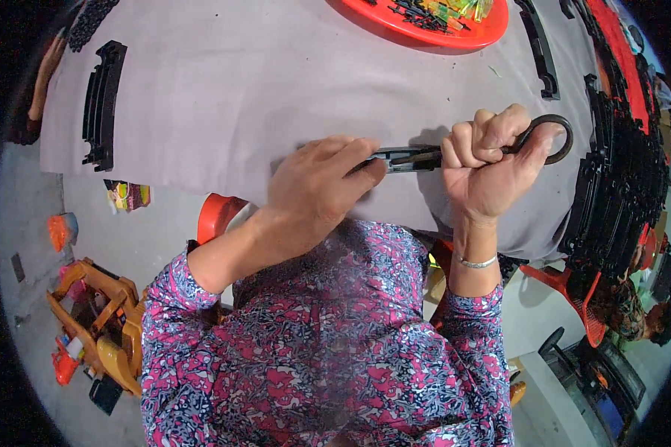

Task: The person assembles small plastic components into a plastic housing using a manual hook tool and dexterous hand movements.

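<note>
My left hand (324, 179) is closed over one end of a slim black plastic strip (404, 167) just above the cloth-covered table (224, 97). In my right hand (488, 167) is a pair of dark metal scissors, with a round handle loop (570, 143) showing past the thumb. The scissors' blades (419, 157) point left and lie along the strip, close to my left fingers. My left fingertips and the strip's left end are partly hidden, so the exact contact cannot be made out.
A red plate (466, 46) with small black and yellow-green pieces stands at the far side. One black slotted strip (103, 108) lies at left, another (540, 56) at far right. Many more are piled along the right edge (611, 201). Another person's arm (46, 71) shows at far left.
</note>
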A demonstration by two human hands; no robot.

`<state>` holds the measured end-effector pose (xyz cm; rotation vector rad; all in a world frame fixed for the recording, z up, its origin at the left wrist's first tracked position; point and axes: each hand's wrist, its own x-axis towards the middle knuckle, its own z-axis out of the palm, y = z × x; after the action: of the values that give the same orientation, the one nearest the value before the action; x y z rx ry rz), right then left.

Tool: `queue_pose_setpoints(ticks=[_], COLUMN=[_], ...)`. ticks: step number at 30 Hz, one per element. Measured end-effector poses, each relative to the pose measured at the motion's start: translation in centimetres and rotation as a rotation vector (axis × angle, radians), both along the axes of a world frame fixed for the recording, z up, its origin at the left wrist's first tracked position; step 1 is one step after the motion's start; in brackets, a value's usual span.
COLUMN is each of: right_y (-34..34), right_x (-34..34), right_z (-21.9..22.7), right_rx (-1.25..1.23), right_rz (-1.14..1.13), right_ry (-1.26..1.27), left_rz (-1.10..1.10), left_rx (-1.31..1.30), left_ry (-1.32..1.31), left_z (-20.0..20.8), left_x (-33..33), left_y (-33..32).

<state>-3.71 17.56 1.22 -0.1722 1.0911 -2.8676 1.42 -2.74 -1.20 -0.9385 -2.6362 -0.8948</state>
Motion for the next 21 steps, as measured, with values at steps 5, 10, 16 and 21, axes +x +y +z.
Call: queue_pose_setpoints(ticks=[5,10,16,21], right_y=[0.0,0.1,0.0,-0.1], right_x=[-0.1,-0.2,-0.5,-0.5], right_z=[-0.3,-0.9,-1.4,-1.2], right_rx=[-0.017,-0.018,-0.047,-0.04], right_rz=[0.018,-0.006,-0.004,-0.016], right_ry=[0.005,-0.032,-0.044,-0.04], left_rz=[0.003,-0.012,0.006,0.027], left_rx=[0.005,0.008,-0.024,0.009], left_ry=[0.022,0.015,0.035,0.084], left_z=[-0.2,-0.2,-0.3,-1.0], left_x=[0.0,-0.1,-0.1,0.0], left_y=[0.0,0.0,0.0,0.1])
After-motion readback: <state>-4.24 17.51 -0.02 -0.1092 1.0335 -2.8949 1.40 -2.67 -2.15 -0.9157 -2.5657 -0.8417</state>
